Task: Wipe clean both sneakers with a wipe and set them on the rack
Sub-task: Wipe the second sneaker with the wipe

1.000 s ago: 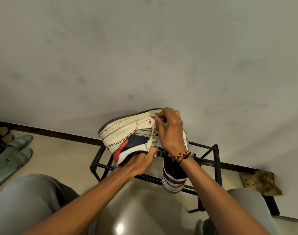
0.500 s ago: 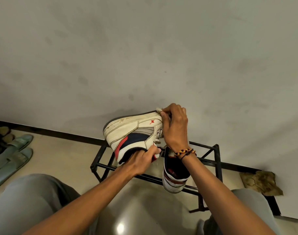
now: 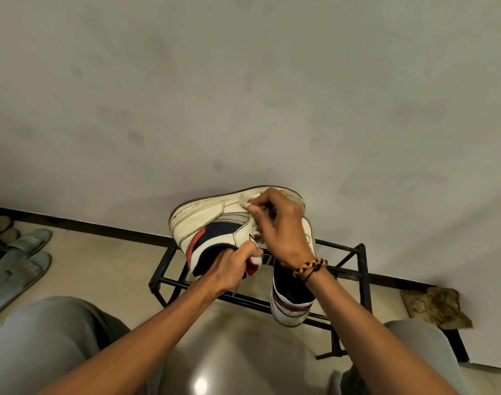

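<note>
A white sneaker (image 3: 209,220) with navy and red panels is held on its side above the black metal rack (image 3: 363,280). My left hand (image 3: 232,266) grips it at the collar, fingers inside the opening. My right hand (image 3: 280,223) pinches a small white wipe (image 3: 245,202) and presses it against the sneaker's upper side. The second sneaker (image 3: 292,303) stands on the rack with its heel toward me, partly hidden by my right wrist.
Two green slippers (image 3: 18,260) lie on the floor at the left. A crumpled brown cloth (image 3: 434,306) sits by the wall at the right. My grey-trousered knees fill the bottom corners. The wall stands close behind the rack.
My right hand with the wipe has slid left along the sneaker's side, and the sneaker has shifted slightly in my left hand.
</note>
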